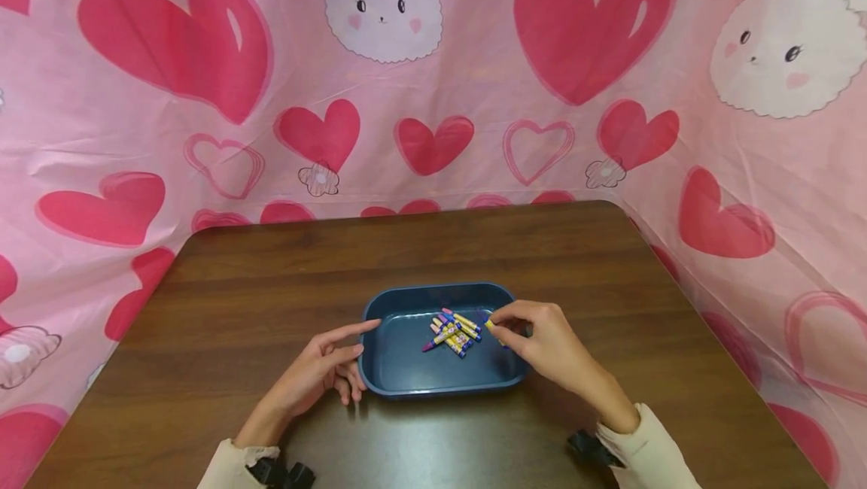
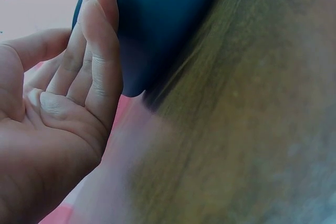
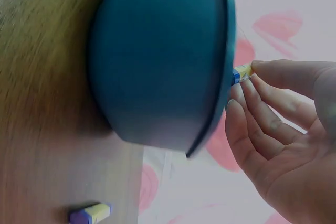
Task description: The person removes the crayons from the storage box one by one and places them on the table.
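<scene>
A dark blue tray point(image 1: 406, 376) with rounded corners holds a loose pile of crayons point(image 1: 452, 332) in yellow-and-blue wrappers, pink and purple tips showing. At the tray's left end, my left hand point(image 1: 318, 365) touches the rim with extended fingers; the left wrist view shows that hand point(image 2: 68, 93) against the tray's outer side. My right hand point(image 1: 549, 338) is over the right end and pinches a crayon point(image 3: 243, 73) between thumb and fingers, just above the rim. Part of that crayon is hidden by the tray wall in the right wrist view.
Brown wooden tabletop point(image 1: 305, 263) surrounds the tray. One more crayon point(image 3: 97, 213) lies on the wood outside the tray in the right wrist view. A pink cloth point(image 1: 372, 98) with hearts and rabbits hangs behind and along the sides.
</scene>
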`<state>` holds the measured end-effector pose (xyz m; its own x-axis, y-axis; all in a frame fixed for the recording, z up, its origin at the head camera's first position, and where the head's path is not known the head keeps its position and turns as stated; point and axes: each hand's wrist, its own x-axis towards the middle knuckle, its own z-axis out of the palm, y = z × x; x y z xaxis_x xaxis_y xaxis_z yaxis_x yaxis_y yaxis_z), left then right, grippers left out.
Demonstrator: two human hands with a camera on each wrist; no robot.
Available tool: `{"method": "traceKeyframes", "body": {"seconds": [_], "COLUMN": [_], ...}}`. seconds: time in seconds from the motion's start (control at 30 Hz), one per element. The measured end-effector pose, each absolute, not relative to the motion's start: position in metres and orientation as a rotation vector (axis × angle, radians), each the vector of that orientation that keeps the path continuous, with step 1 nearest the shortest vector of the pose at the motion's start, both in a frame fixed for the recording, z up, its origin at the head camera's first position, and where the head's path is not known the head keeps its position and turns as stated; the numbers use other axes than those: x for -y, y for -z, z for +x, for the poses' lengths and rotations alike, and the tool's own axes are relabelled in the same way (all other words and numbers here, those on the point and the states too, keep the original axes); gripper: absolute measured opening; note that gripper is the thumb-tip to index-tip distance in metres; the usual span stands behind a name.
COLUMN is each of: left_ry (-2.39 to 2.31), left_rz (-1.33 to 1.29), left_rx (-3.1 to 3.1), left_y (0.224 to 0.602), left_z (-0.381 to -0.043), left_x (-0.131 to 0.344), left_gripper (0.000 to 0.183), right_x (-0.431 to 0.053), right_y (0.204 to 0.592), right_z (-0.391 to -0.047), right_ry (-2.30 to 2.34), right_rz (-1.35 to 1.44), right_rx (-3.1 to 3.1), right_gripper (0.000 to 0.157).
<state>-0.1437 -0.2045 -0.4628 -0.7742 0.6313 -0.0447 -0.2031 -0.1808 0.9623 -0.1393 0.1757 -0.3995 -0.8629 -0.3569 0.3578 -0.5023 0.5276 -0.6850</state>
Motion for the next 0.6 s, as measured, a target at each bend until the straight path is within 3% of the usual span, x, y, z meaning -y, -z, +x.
{"method": "traceKeyframes", "body": {"seconds": [0.6], "left_ry": [-2.006], "left_rz": [0.512], "left_rx": [-1.540], "left_y": [0.465], "left_z": [-0.145], "left_x": [0.205], "left_gripper": [0.049], "right_x": [-0.229], "right_y": [0.400], "right_z": [-0.131], "right_ry": [-1.474], "right_rz": [0.324], "right_rx": [2.517], "right_gripper": [0.012]}}
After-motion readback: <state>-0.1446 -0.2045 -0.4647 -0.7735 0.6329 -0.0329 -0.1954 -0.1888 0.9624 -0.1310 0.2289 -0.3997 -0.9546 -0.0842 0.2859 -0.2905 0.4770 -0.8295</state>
